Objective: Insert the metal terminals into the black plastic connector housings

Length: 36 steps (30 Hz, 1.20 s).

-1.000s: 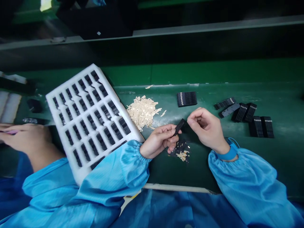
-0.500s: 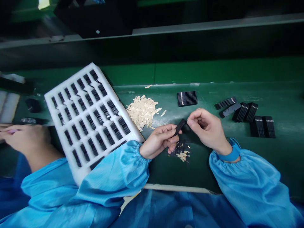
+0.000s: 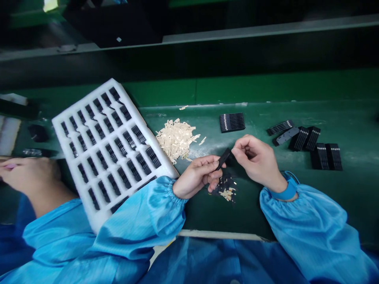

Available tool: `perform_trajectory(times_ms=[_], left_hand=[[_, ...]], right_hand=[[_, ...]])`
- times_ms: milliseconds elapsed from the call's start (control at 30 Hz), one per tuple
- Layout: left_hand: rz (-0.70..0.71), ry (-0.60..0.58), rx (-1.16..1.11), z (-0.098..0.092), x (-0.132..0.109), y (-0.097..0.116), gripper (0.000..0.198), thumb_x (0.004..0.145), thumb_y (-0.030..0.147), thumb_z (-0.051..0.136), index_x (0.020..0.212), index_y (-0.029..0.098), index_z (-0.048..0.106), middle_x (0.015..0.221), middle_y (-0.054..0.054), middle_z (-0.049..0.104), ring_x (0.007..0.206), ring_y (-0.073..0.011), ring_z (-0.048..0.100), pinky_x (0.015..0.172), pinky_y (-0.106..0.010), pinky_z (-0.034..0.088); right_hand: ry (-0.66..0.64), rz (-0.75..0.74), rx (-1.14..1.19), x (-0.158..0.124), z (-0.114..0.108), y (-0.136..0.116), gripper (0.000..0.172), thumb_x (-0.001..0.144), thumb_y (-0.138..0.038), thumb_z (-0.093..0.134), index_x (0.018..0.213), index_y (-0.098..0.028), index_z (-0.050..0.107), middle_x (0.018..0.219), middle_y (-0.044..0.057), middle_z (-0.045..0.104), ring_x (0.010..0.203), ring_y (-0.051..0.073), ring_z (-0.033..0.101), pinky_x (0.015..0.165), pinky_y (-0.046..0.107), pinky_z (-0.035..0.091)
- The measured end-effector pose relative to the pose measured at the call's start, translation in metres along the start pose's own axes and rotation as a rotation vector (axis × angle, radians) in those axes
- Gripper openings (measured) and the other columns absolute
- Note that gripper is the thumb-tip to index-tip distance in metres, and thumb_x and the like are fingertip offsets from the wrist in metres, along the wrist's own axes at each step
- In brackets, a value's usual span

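My left hand is closed around a small flat black part, gripping its lower end. My right hand pinches the same part at its upper end with thumb and forefinger. Both hands hover over the green work surface. Just under them lies a small heap of dark and tan scraps. A white foam tray with several slots, each holding a black part, rests tilted at the left, partly under my left sleeve.
A pile of tan paper strips lies behind my left hand. Black parts sit in a stack at the back and in several stacks at the right. Another person's hand works at the far left.
Almost nothing differs. The view has drifted slightly, and both hands keep their hold on the black part in the same spot.
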<state>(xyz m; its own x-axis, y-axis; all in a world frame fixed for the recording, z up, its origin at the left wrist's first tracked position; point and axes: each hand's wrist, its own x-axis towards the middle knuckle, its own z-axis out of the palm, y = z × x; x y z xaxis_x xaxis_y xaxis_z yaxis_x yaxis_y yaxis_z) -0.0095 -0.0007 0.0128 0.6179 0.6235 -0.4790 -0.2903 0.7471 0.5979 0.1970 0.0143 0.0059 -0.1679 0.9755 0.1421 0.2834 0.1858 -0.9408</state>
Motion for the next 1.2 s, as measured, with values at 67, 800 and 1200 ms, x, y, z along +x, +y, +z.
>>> perform_trajectory(times_ms=[67,800,1200], left_hand=[[0.002,-0.001,0.010,0.000,0.000,0.000,0.017,0.096,0.030,0.057,0.098,0.013,0.061,0.062,0.006,0.044,0.042,-0.0054,0.052,0.041,-0.015,0.040],[0.078,-0.019,0.019,-0.001,0.002,-0.004,0.019,0.096,0.032,0.060,0.098,0.013,0.061,0.065,0.005,0.046,0.045,-0.0049,0.052,0.043,-0.015,0.039],[0.069,-0.123,0.061,-0.004,-0.001,-0.003,0.024,0.094,0.037,0.063,0.099,0.013,0.063,0.063,0.005,0.046,0.044,-0.0060,0.049,0.042,-0.018,0.040]], right_hand=[[-0.003,0.014,0.008,0.000,0.000,0.000,0.010,0.094,-0.026,0.062,0.085,-0.021,0.059,0.074,-0.002,0.055,0.062,0.011,0.051,0.057,0.028,0.041],[-0.108,0.275,0.382,-0.003,0.017,-0.012,0.028,0.096,-0.043,0.062,0.112,-0.021,0.070,0.072,-0.002,0.055,0.056,0.009,0.047,0.050,0.025,0.036],[-0.155,0.485,0.852,-0.011,0.023,-0.016,0.034,0.095,-0.050,0.060,0.088,-0.019,0.070,0.053,-0.006,0.044,0.046,0.008,0.038,0.046,0.024,0.031]])
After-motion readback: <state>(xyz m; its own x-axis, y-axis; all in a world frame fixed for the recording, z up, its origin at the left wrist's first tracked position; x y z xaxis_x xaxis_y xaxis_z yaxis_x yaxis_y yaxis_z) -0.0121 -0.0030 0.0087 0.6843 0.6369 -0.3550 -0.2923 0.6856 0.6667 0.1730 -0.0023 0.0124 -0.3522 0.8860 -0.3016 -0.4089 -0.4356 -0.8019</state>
